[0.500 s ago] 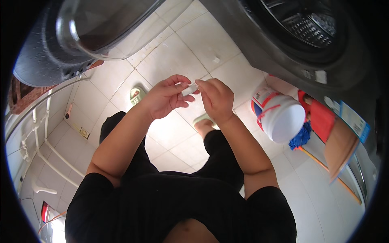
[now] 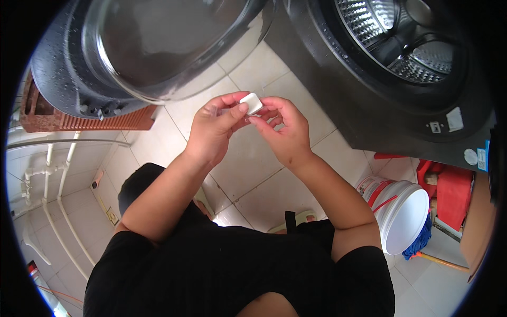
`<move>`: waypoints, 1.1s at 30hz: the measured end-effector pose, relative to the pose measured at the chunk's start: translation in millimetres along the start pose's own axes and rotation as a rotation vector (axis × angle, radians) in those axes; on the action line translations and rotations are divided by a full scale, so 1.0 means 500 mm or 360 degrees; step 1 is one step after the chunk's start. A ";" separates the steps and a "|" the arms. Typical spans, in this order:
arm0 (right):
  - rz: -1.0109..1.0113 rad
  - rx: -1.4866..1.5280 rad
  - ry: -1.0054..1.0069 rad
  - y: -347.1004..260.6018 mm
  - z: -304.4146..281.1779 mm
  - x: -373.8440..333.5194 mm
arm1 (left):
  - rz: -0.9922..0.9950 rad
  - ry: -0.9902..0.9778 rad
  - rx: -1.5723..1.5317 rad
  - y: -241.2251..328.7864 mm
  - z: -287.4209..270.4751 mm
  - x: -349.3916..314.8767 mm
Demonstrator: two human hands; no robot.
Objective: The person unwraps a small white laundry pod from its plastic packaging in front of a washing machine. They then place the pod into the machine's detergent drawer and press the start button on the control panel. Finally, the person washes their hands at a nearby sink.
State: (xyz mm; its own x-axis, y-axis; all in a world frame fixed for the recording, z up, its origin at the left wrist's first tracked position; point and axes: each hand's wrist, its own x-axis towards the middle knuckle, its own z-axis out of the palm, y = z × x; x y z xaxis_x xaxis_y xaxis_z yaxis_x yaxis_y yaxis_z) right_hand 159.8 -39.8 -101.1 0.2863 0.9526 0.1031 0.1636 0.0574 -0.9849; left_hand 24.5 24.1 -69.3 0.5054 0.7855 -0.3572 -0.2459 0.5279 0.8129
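clearly, left hand [image 2: 212, 129] pinches a white block [image 2: 254, 102] (right hand [image 2: 290, 130] beside, its grip unclear).

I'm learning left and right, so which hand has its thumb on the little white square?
The left hand: its thumb presses the face of the white square. The right hand has its thumb below, off that face.

Laundry area: washing machine [image 2: 369, 105], tiled floor [image 2: 264, 174]
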 end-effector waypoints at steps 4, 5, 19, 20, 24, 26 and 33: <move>-0.0106 0.0154 0.0191 -0.032 -0.021 0.007 | 0.0219 -0.0047 0.0037 0.006 0.013 -0.013; -0.0136 0.0130 0.0208 -0.036 -0.026 0.009 | 0.0304 -0.0009 0.0089 0.008 0.019 -0.013; -0.0113 -0.0207 0.0300 -0.042 -0.022 -0.017 | 0.0189 -0.0009 -0.0007 -0.021 0.016 0.005; -0.0175 -0.0275 0.0310 -0.036 -0.020 -0.019 | 0.0099 -0.0024 -0.0122 -0.019 0.013 0.006; -0.0010 -0.0015 0.0299 -0.025 -0.029 -0.009 | -0.0080 0.0074 -0.0469 -0.012 0.005 0.023; 0.0574 0.0597 0.0294 -0.028 -0.055 0.020 | -0.0130 0.0102 -0.0521 -0.020 -0.029 0.042; 0.0319 0.1385 0.0651 -0.019 -0.274 0.156 | -0.0335 0.0164 -0.0391 -0.031 -0.028 0.041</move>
State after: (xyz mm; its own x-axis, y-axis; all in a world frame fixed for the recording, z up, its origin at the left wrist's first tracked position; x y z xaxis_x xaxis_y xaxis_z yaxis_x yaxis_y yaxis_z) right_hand 309.9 -6.9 -64.5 0.5644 0.8013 -0.1984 -0.6297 0.2624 -0.7312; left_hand 27.1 36.6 -95.8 0.4829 0.6728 -0.5605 -0.3431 0.7343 0.5857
